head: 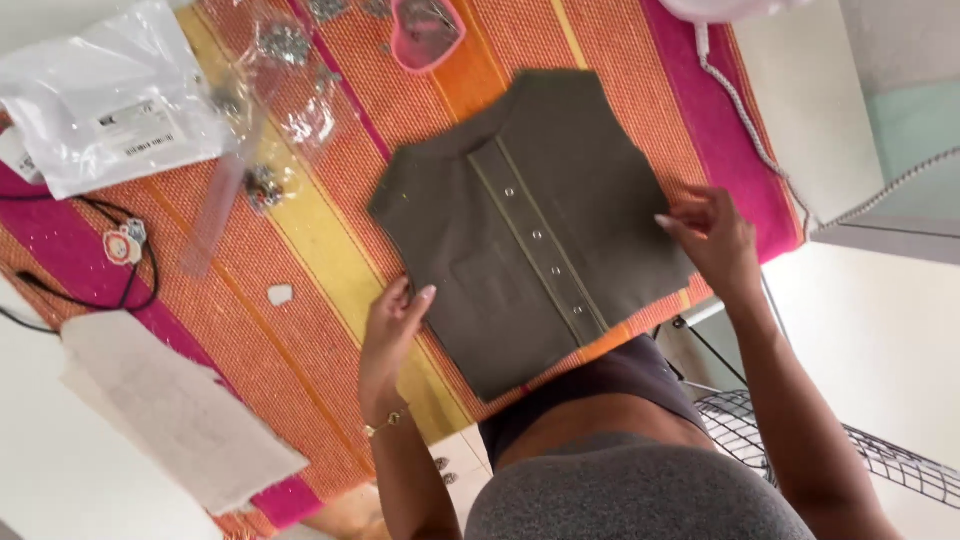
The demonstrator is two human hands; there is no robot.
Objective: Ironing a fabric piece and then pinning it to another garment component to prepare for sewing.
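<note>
L hand point(392, 330) open, fingertips on olive vest point(530, 225) edge, R hand point(712, 240) pinching opposite edge

A crumpled clear plastic bag point(105, 100) with white label point(140, 130) lies top-left.

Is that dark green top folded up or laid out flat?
Laid flat: the dark olive sleeveless snap-front top lies spread on the striped orange woven cloth, left hand and right hand at its side edges.
</note>
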